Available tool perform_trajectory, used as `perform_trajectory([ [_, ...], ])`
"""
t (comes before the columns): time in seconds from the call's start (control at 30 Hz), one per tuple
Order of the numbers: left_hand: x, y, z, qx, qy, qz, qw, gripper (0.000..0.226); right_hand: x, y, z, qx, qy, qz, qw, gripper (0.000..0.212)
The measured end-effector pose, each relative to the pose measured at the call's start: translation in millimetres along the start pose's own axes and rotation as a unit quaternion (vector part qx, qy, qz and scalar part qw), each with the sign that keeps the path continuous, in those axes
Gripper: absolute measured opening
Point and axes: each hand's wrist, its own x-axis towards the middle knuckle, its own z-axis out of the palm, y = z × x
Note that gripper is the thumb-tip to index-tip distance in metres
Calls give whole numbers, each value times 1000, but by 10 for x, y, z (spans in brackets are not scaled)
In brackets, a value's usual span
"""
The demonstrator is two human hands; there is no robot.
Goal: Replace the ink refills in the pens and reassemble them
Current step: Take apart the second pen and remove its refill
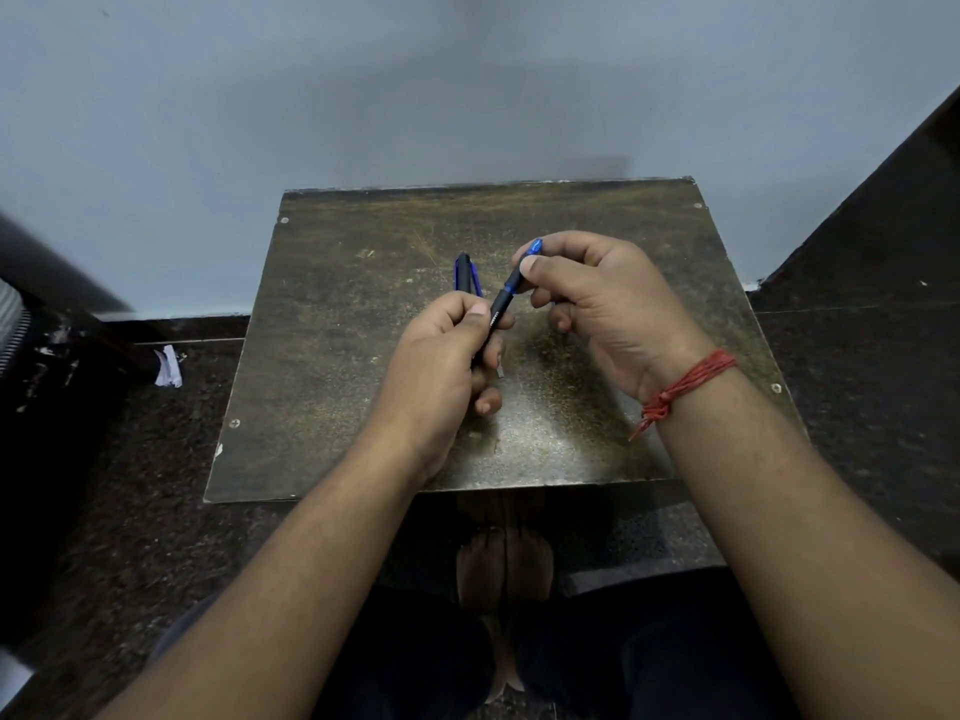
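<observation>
A black pen with blue trim (503,297) slants up to the right above a small dark wooden table (332,324). My left hand (441,366) grips its black barrel, thumb on top. My right hand (597,304) pinches the pen's upper blue end between thumb and forefinger. A second black and blue pen (465,272) lies on the table just behind my left hand, partly hidden by it. A small pale piece (500,373) shows under my left fingers; what it is I cannot tell.
The table stands against a pale blue wall (467,96) on a dark speckled floor. A crumpled white paper (169,366) lies on the floor at the left. My bare feet (504,563) show below the table's near edge. A red thread (685,387) circles my right wrist.
</observation>
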Motion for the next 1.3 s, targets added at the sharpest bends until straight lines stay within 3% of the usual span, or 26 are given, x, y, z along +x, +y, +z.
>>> perform_trajectory([
  [0.37, 6, -8, 11, 13, -13, 1, 1000, 24, 7, 52, -34, -37, 27, 5, 999, 25],
  [0.57, 4, -1, 9, -19, -20, -14, 1000, 23, 10, 9, -72, 102, -21, 12, 995, 7],
  [0.67, 6, 10, 9, -49, -29, -25, 998, 21, 18, 16, -27, 104, -27, 15, 994, 5],
  [0.8, 5, 6, 8, -62, -34, -29, 997, 22, 15, 34, 37, 91, -2, 18, 996, 20],
  [0.97, 19, 11, 0, -79, -31, -33, 996, 20, 23, 49, -32, 88, 3, -3, 996, 8],
  [1.1, 25, 7, 3, -74, -31, -32, 996, 21, 17, 38, -80, 92, -27, -8, 995, 9],
  [1.3, 26, 0, -11, -76, -35, -30, 996, 23, 23, 55, -18, 88, -13, 14, 996, 11],
])
